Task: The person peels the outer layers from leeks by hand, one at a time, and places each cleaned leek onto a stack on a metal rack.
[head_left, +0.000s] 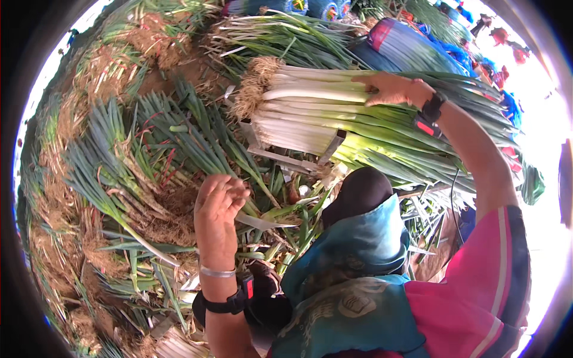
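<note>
My right hand (394, 89) rests on a big bundle of long green onions (316, 113), its fingers stretched over the white stalks and the thumb apart. The bundle lies in a metal frame (286, 158), with shaggy roots at the left and dark green leaves at the right. My left hand (221, 197) is raised left of the frame with its fingers curled in. Whether anything sits in those fingers is hidden. A pale, curved, blade-like strip (262, 222) shows beside the left wrist; I cannot tell if the hand holds it.
Loose green onions (113, 173) with brown roots lie in heaps to the left. Another pile of green onions (286, 39) lies beyond the frame, beside a wrapped bundle (412, 45). Trimmed leaves (310, 209) litter the ground. A thin dark cord (453, 203) hangs at the right.
</note>
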A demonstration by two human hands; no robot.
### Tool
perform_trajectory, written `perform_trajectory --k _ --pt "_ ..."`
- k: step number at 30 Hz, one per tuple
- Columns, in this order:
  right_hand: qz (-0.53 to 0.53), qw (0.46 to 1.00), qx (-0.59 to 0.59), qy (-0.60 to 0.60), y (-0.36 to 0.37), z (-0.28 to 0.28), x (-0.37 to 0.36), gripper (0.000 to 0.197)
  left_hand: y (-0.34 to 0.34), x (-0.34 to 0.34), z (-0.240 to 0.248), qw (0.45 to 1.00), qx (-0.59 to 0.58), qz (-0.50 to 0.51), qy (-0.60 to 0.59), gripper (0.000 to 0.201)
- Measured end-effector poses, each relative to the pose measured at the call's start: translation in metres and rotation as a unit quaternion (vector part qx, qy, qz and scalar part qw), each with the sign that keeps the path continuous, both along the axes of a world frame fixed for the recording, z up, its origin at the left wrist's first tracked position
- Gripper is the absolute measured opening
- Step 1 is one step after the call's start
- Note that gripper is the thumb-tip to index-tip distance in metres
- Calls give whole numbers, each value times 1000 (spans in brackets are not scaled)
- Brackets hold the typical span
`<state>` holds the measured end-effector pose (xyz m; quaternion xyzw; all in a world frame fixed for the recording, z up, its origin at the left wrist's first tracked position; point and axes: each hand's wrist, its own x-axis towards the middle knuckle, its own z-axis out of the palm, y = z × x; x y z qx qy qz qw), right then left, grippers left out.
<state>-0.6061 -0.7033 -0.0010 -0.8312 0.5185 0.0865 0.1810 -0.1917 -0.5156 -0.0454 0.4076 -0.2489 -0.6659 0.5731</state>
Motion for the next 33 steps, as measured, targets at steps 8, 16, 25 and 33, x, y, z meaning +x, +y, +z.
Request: perform_trajectory --k 8,16,25,33 --pt "-119 980 74 -140 -33 76 -29 58 -11 -4 -7 999 35 -18 -3 15" --pt "86 975 -199 46 46 21 4 56 -40 -11 -31 998 52 -23 -16 17" --pt "33 997 -47 47 17 8 -15 39 -85 -11 -66 948 87 -131 -277 9" --pt "67 996 -56 -18 9 -8 -30 34 -174 -74 -103 833 -292 -105 -458 36"
